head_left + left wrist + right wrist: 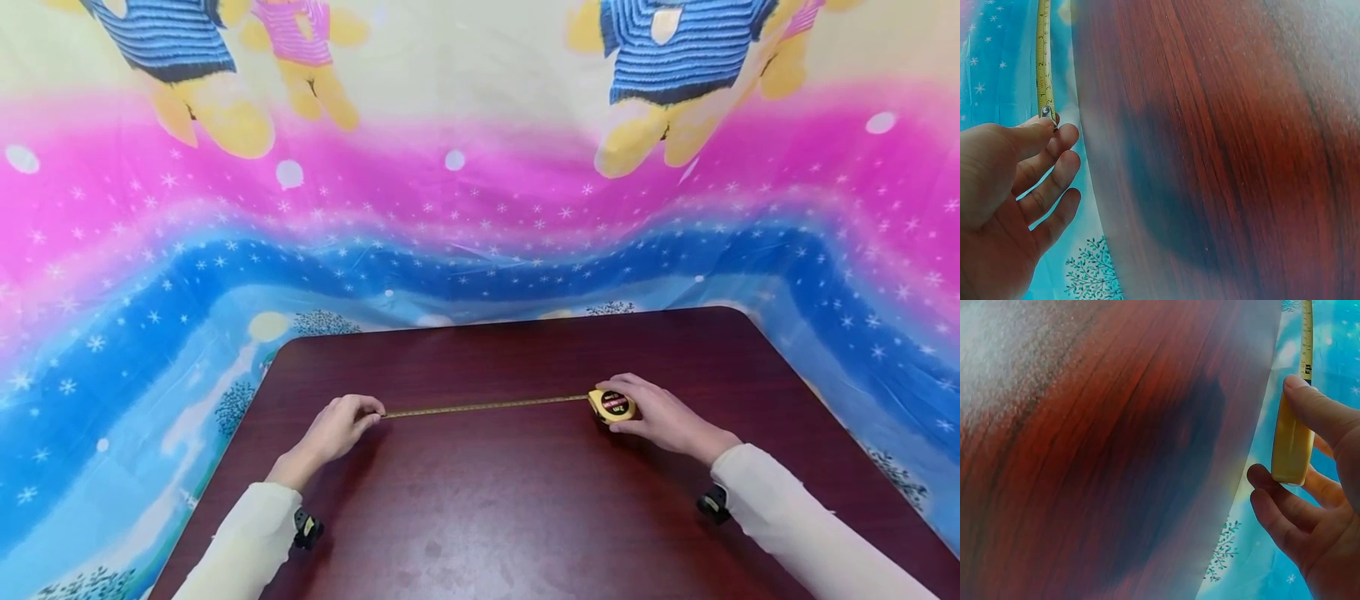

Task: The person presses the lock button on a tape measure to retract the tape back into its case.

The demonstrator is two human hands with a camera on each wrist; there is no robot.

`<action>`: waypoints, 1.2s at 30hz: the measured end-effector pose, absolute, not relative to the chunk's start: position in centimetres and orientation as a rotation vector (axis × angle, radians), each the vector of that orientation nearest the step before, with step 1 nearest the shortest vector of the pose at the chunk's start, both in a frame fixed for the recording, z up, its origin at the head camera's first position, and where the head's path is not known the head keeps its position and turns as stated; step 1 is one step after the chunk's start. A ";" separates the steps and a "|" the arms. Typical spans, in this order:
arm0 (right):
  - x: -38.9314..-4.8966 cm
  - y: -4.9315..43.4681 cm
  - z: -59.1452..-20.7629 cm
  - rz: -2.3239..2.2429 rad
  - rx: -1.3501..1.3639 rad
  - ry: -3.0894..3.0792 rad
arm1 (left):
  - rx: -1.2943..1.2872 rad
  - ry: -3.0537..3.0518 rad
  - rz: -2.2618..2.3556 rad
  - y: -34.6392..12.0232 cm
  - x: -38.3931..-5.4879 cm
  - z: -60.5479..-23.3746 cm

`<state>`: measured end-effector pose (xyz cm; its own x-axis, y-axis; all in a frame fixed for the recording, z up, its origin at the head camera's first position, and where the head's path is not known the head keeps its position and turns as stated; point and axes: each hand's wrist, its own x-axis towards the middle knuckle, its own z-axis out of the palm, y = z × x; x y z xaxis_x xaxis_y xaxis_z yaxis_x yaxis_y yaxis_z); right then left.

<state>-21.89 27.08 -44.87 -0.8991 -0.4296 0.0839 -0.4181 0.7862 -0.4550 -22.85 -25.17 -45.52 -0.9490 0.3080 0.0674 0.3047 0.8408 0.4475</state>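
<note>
The left hand (337, 427) has a narrow grip, thumb and forefinger pinching the metal hook (1047, 112) at the end of the tape blade (487, 407) – likely because the hook gives a firm catch against the blade's pull back into the case. Its other fingers curve loosely below. The right hand (667, 417) grips the yellow tape measure case (615, 406), its thumb tip near the mouth where the blade comes out, which probably steadies the case against that pull; whether it presses a lock, I cannot tell. The blade runs nearly straight between the hands, presumably from slight tension – and shadows beneath suggest that both ends are held above the dark tabletop (487, 500), not laid on it
</note>
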 end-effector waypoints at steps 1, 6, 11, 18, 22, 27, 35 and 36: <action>-21.9 27.1 -44.9 -0.735 -0.693 2.947 | 0.494 3.006 0.731 -25.1 -22.8 -45.6; -21.8 27.1 -44.7 -0.731 -0.701 2.950 | 0.465 3.009 0.730 -24.8 -22.7 -45.7; -21.4 27.1 -45.0 -0.739 -0.685 2.952 | 0.479 3.002 0.762 -24.2 -22.7 -46.1; -21.0 26.9 -45.6 -0.728 -0.695 2.960 | 0.480 3.003 0.765 -23.7 -22.5 -46.9; -21.0 26.8 -45.6 -0.728 -0.691 2.960 | 0.494 2.995 0.776 -23.5 -22.5 -46.9; -21.0 26.6 -45.4 -0.735 -0.678 2.953 | 0.526 2.991 0.787 -23.1 -22.7 -46.7; -21.1 26.5 -45.2 -0.734 -0.684 2.952 | 0.566 2.993 0.778 -22.5 -23.1 -46.3; -21.1 26.4 -45.2 -0.735 -0.688 2.952 | 0.572 2.993 0.778 -22.4 -23.2 -46.2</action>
<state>-21.14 26.42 -45.23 -0.9025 -0.4229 0.0821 -0.4120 0.7918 -0.4509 -23.17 -22.40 -46.19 -0.9339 0.3452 0.0930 0.3468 0.8116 0.4701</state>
